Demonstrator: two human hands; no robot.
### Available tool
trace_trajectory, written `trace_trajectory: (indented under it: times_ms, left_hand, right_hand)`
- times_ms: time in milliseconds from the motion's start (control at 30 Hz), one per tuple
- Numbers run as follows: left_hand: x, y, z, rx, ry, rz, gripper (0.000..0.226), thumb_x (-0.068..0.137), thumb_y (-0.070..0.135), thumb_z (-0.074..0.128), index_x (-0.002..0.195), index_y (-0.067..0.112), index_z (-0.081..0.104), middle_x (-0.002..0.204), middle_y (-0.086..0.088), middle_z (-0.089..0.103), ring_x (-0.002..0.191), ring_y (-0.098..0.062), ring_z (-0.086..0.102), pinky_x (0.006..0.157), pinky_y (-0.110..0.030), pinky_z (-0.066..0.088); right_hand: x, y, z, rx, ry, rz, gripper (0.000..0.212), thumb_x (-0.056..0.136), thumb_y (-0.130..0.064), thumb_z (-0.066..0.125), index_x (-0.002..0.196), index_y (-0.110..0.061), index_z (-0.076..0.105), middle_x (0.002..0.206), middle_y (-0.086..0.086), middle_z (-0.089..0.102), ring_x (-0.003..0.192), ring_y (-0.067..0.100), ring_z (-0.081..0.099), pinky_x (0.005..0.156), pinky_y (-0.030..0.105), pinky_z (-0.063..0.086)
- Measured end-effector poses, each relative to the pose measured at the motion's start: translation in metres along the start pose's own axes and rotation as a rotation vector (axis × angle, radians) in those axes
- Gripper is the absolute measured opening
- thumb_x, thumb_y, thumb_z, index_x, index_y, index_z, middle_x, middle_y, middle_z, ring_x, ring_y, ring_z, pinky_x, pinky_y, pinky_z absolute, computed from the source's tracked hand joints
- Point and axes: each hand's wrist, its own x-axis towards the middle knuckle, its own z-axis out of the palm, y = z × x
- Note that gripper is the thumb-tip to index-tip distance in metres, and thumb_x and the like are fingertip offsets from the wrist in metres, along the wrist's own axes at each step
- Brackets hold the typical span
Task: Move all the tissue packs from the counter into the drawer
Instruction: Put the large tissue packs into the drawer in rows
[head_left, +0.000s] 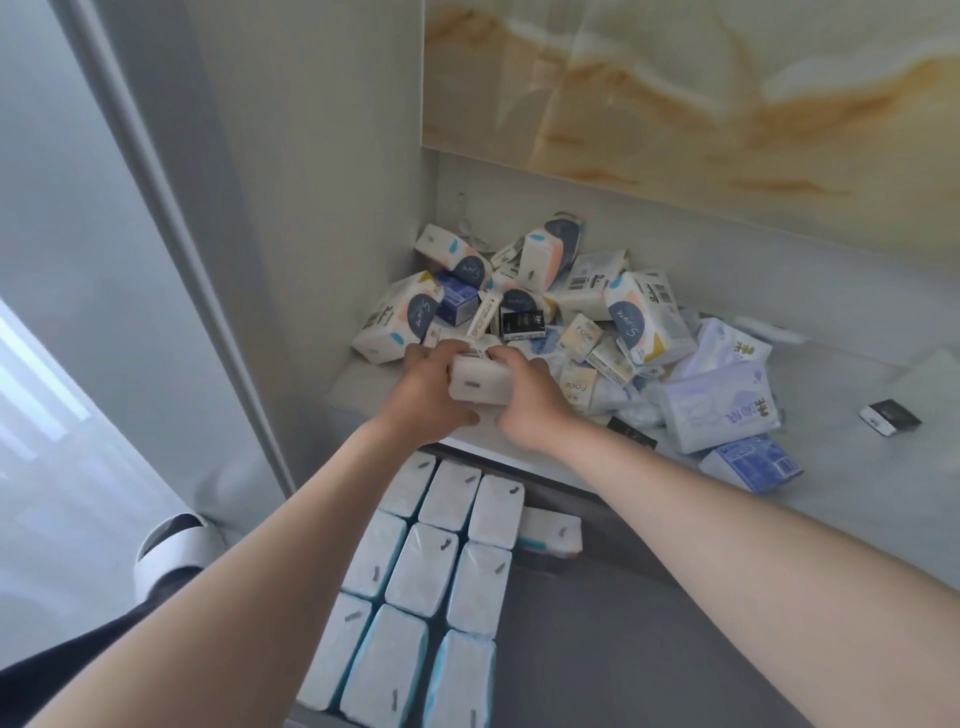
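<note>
A white tissue pack (480, 382) is gripped from both sides at the counter's front edge, with my left hand (426, 395) on its left end and my right hand (530, 400) on its right end. Behind it a heap of tissue packs (545, 296) covers the pale counter (857, 483), some white with dark and orange labels, some pale blue. Below the counter the open drawer (597, 623) holds several white packs (426, 566) set upright in neat rows on its left side. One more white pack (550, 531) lies flat beside the back row.
A small black and white box (889, 417) sits alone on the counter at the right. A tall grey cabinet panel (218, 234) rises at the left. A marbled wall panel (675, 93) hangs over the counter. A white slipper (176, 545) shows on the floor.
</note>
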Motion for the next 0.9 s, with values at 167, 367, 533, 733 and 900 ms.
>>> trace_trajectory:
  times_ms: [167, 367, 533, 733, 900]
  left_hand:
    - [-0.020, 0.022, 0.001, -0.064, 0.148, 0.062, 0.065, 0.075, 0.013, 0.081, 0.133, 0.024, 0.052, 0.121, -0.004, 0.040, 0.086, -0.012, 0.048, 0.084, -0.015, 0.037]
    - [-0.046, 0.032, -0.010, -0.129, 0.108, 0.081, 0.059, 0.068, 0.045, 0.085, 0.121, 0.032, 0.061, 0.102, 0.004, 0.056, 0.080, -0.004, 0.055, 0.068, -0.014, 0.041]
    - [-0.060, 0.047, -0.022, -0.230, -0.044, 0.051, 0.044, 0.074, 0.052, 0.079, 0.107, 0.026, 0.065, 0.088, 0.003, 0.062, 0.076, -0.011, 0.057, 0.068, -0.025, 0.046]
    - [-0.077, 0.049, 0.011, -0.072, -0.471, 0.007, 0.043, 0.077, 0.057, 0.071, 0.094, 0.018, 0.068, 0.091, -0.003, 0.066, 0.082, -0.014, 0.059, 0.075, -0.030, 0.044]
    - [-0.093, 0.036, 0.051, 0.379, -0.615, 0.113, 0.043, 0.080, 0.051, 0.071, 0.118, 0.034, 0.064, 0.123, 0.012, 0.059, 0.115, -0.010, 0.053, 0.097, -0.028, 0.044]
  right_hand:
    - [-0.016, 0.001, -0.016, 0.061, 0.117, -0.090, 0.061, 0.086, -0.009, 0.066, 0.140, -0.031, 0.045, 0.118, 0.005, 0.041, 0.105, 0.028, 0.057, 0.089, 0.026, 0.040]
    - [-0.040, 0.001, -0.037, 0.070, 0.068, -0.137, 0.057, 0.081, -0.026, 0.076, 0.133, -0.025, 0.055, 0.127, -0.001, 0.051, 0.113, 0.018, 0.055, 0.091, 0.029, 0.041]
    - [-0.080, 0.010, -0.061, 0.249, -0.020, -0.082, 0.049, 0.073, -0.025, 0.080, 0.117, -0.029, 0.059, 0.106, -0.006, 0.065, 0.094, 0.014, 0.061, 0.079, 0.031, 0.048]
    - [-0.129, 0.055, -0.056, 0.270, -0.275, 0.089, 0.032, 0.080, -0.016, 0.074, 0.108, -0.017, 0.059, 0.090, 0.002, 0.062, 0.056, 0.010, 0.055, 0.046, 0.022, 0.040]
    - [-0.152, 0.101, -0.021, -0.203, -0.410, 0.139, 0.057, 0.072, -0.036, 0.078, 0.121, -0.028, 0.051, 0.113, -0.005, 0.060, 0.093, 0.013, 0.059, 0.065, 0.026, 0.043]
